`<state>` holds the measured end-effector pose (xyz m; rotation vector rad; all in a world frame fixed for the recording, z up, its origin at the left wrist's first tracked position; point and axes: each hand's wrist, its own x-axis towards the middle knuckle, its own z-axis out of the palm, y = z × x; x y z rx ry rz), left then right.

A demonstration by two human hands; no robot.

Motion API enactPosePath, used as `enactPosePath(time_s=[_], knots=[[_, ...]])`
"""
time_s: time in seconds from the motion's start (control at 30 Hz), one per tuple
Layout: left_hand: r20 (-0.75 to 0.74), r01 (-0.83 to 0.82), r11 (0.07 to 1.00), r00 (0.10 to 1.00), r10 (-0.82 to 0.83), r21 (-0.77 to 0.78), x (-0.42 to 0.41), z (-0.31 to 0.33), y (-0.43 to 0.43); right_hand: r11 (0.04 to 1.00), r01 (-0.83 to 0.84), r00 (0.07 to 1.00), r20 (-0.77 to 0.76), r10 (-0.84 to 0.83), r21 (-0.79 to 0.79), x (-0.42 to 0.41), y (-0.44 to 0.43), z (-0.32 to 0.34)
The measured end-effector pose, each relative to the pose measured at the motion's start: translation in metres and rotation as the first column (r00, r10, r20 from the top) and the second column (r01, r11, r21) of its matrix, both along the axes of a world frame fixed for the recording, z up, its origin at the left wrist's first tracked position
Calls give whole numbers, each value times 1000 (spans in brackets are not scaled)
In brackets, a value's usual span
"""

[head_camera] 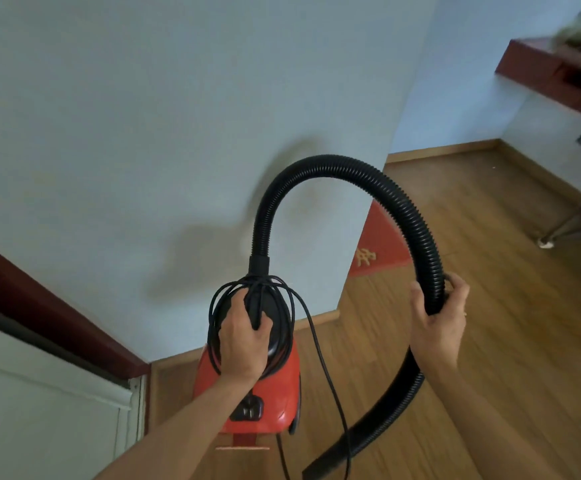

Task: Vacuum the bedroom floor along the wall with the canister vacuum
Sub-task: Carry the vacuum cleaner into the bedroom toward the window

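A red canister vacuum [275, 403] with a black top hangs in front of me, above the wooden floor [489, 323]. My left hand [242, 344] grips its black carry handle, with the coiled black power cord [316, 348] looped around the handle and trailing down. A black ribbed hose [316, 169] arches up from the vacuum's top and bends down to the right. My right hand [438, 317] grips this hose partway along. Below that hand the hose runs to a black nozzle end [334, 452] near the bottom edge.
A pale wall [143, 133] with a wooden baseboard stands just ahead and ends at a corner. A red mat [382, 240] lies beyond that corner. A dark red shelf [552, 74] juts out upper right, a chair leg [559, 230] at right, a white door with a dark frame [39, 393] at left.
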<state>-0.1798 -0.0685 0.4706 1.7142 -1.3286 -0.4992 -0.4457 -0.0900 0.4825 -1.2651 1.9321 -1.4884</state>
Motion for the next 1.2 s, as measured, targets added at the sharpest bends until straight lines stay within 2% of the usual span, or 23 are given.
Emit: enactPosePath(time_s=[0.23,0.4,0.63,0.83,1.2], knots=[[-15,148,987,989,-150,-60,-86,90,-25,985,152,987,-42,-155,-80,-92,5,103],[-19,268,960,963,-271,-86,-164,161,-44,950,294,955,-17,-298,-102,-160,25,169],[-28,478,863,872,-488,-163,-278,250,-52,862,483,872,-4,-489,-151,-247,78,254],[-28,646,729,744,-668,-226,-367,299,-47,735,652,742,-40,-669,-187,-301,136,299],[-38,869,431,436,-899,-243,-489,344,-14,371,889,370,-56,-927,-267,-335,238,357]])
